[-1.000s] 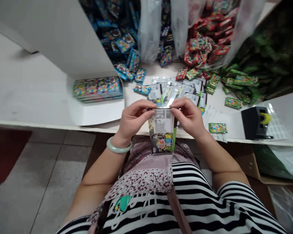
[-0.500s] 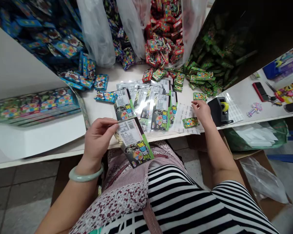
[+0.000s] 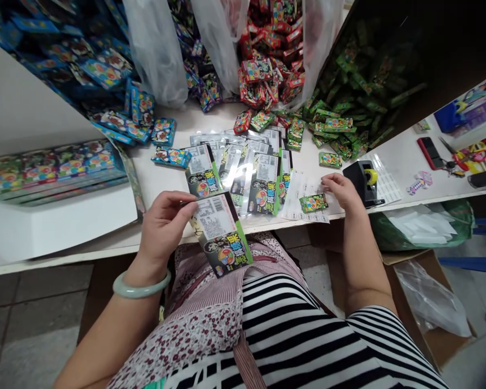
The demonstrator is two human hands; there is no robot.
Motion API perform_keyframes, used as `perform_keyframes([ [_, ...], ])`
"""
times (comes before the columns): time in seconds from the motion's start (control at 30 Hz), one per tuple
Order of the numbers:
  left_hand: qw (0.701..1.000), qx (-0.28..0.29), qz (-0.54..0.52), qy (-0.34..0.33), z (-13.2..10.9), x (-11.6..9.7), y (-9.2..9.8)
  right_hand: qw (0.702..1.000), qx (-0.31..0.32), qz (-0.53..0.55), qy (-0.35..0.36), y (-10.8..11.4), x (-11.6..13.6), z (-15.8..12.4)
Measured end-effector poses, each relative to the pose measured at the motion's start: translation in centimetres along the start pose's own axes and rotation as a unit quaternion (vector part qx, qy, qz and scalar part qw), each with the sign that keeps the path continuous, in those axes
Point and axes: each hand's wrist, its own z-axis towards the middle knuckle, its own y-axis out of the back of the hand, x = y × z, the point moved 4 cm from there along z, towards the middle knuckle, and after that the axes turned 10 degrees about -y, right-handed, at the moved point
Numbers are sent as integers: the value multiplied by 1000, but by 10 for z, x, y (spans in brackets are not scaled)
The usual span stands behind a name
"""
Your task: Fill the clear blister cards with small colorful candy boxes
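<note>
My left hand (image 3: 166, 220) pinches the upper left corner of a printed card (image 3: 222, 235), black and green with a white barcode panel. The card hangs tilted over my lap at the table's front edge. At the right edge of a white sheet of small printed labels (image 3: 295, 200), my right hand (image 3: 343, 190) has thumb and fingertips drawn together; what they hold, if anything, is too small to make out. A small green candy box (image 3: 314, 203) lies on that sheet, just below my right fingertips. Similar cards in shiny clear plastic (image 3: 264, 186) are spread between my hands.
A black tape dispenser (image 3: 362, 183) stands right of my right hand. Piles of blue (image 3: 105, 73), red (image 3: 259, 73) and green (image 3: 340, 124) candy boxes lie behind. An open carton (image 3: 60, 224) is at left. Scissors (image 3: 472, 154) and a red-black device (image 3: 430, 153) lie far right.
My right hand has shifted slightly right and lower, its fingertips now drawn together by the label sheet's edge. My left hand still holds the card in nearly the same place.
</note>
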Motion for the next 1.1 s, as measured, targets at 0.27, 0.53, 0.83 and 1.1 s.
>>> perform_keyframes([
  [0.27, 999, 29, -19, 32, 4, -26, -29, 922, 332, 48, 193, -90, 138, -89],
  [0.53, 998, 53, -25, 19, 5, -35, -26, 863, 441, -74, 234, -185, 185, -106],
  [0.83, 997, 41, -49, 42, 6, -29, -26, 876, 431, -85, 200, -197, 181, -98],
  [1.1, 999, 8, 6, -42, 1, -29, -26, 893, 426, -87, 114, -206, 179, -99],
])
